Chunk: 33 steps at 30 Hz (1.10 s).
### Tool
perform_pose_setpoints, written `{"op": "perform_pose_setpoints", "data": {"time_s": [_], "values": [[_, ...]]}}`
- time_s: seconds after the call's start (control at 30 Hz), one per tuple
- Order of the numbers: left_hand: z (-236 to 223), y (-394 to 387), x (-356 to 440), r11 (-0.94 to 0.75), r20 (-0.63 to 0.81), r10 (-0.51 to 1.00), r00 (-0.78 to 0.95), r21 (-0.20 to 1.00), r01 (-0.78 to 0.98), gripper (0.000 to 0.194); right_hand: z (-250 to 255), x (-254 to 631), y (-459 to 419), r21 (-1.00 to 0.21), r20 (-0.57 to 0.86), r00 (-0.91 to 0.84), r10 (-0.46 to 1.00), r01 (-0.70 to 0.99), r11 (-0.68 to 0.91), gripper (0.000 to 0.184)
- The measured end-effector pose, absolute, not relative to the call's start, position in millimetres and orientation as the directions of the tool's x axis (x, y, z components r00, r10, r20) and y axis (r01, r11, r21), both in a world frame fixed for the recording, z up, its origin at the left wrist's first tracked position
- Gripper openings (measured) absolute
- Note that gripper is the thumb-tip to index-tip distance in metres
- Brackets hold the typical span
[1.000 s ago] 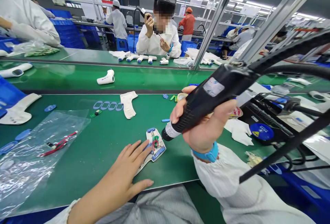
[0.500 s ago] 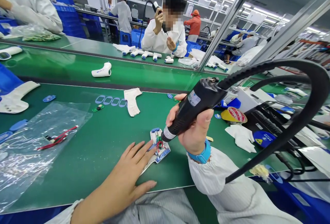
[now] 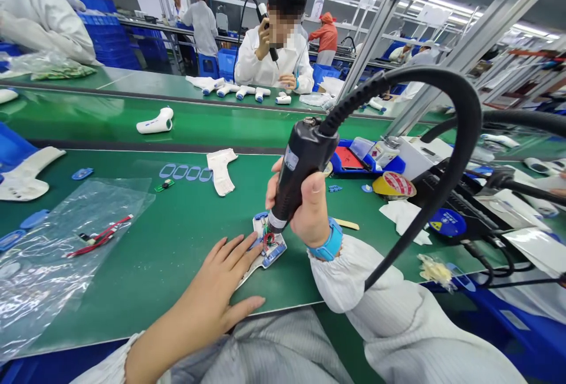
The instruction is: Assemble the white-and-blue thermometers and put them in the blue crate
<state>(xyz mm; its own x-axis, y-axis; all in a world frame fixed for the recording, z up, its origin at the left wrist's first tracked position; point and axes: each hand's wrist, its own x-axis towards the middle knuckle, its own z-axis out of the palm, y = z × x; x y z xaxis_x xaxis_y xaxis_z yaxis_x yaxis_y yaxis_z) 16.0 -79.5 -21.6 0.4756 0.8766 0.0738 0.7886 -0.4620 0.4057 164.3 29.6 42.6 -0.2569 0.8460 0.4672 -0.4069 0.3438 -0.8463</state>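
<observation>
My right hand (image 3: 305, 207) is wrapped round a black electric screwdriver (image 3: 298, 166), which is tilted nose-down with its thick cable looping up and to the right. The screwdriver's nose meets the upper part of an open white thermometer-gun housing half (image 3: 276, 254) lying on the green table; the bit itself is hidden. Inside the housing half show a small green board, red wires (image 3: 268, 239) and blue parts. My left hand (image 3: 223, 281) lies flat with fingers spread, its fingertips resting on the housing half's left side and covering part of its handle.
A white housing shell (image 3: 221, 170), blue frames (image 3: 180, 171) and a small green circuit board (image 3: 165, 185) lie beyond my hands. Left is a clear plastic bag (image 3: 106, 207) with red wires. Right are a tape roll (image 3: 394, 184) and a blue tray (image 3: 389, 163). A co-worker (image 3: 276, 48) sits opposite.
The screwdriver has become more upright, and my right hand has shifted left with it. The view has moved slightly. My left hand stays on the housing half.
</observation>
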Motion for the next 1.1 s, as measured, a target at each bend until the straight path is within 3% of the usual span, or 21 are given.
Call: {"op": "perform_pose_setpoints", "data": {"time_s": [0.13, 0.27, 0.47, 0.8, 1.1], "values": [[-12, -79, 15, -0.413, 0.046, 0.891, 0.452, 0.499, 0.762, 0.063, 47, 166, 30, -0.831, 0.494, -0.223, 0.840, -0.404, 0.382, 0.052], [-3, -68, 22, -0.334, 0.178, 0.942, 0.286, 0.601, 0.726, 0.051, 65, 169, 20, -0.803, 0.520, -0.145, 0.842, -0.419, 0.424, 0.053], [-3, -48, 35, -0.409, 0.355, 0.902, 0.245, 0.521, 0.749, 0.021, 93, 175, -1, -0.771, 0.506, -0.110, 0.856, -0.503, 0.391, 0.057], [-16, -62, 28, -0.412, 0.210, 0.911, 0.355, 0.497, 0.764, 0.021, 56, 175, 6, -0.796, 0.516, -0.134, 0.846, -0.442, 0.415, 0.053], [-20, -60, 29, -0.423, 0.232, 0.906, 0.354, 0.500, 0.756, 0.020, 42, 171, 13, -0.788, 0.508, -0.167, 0.845, -0.486, 0.378, 0.054]]}}
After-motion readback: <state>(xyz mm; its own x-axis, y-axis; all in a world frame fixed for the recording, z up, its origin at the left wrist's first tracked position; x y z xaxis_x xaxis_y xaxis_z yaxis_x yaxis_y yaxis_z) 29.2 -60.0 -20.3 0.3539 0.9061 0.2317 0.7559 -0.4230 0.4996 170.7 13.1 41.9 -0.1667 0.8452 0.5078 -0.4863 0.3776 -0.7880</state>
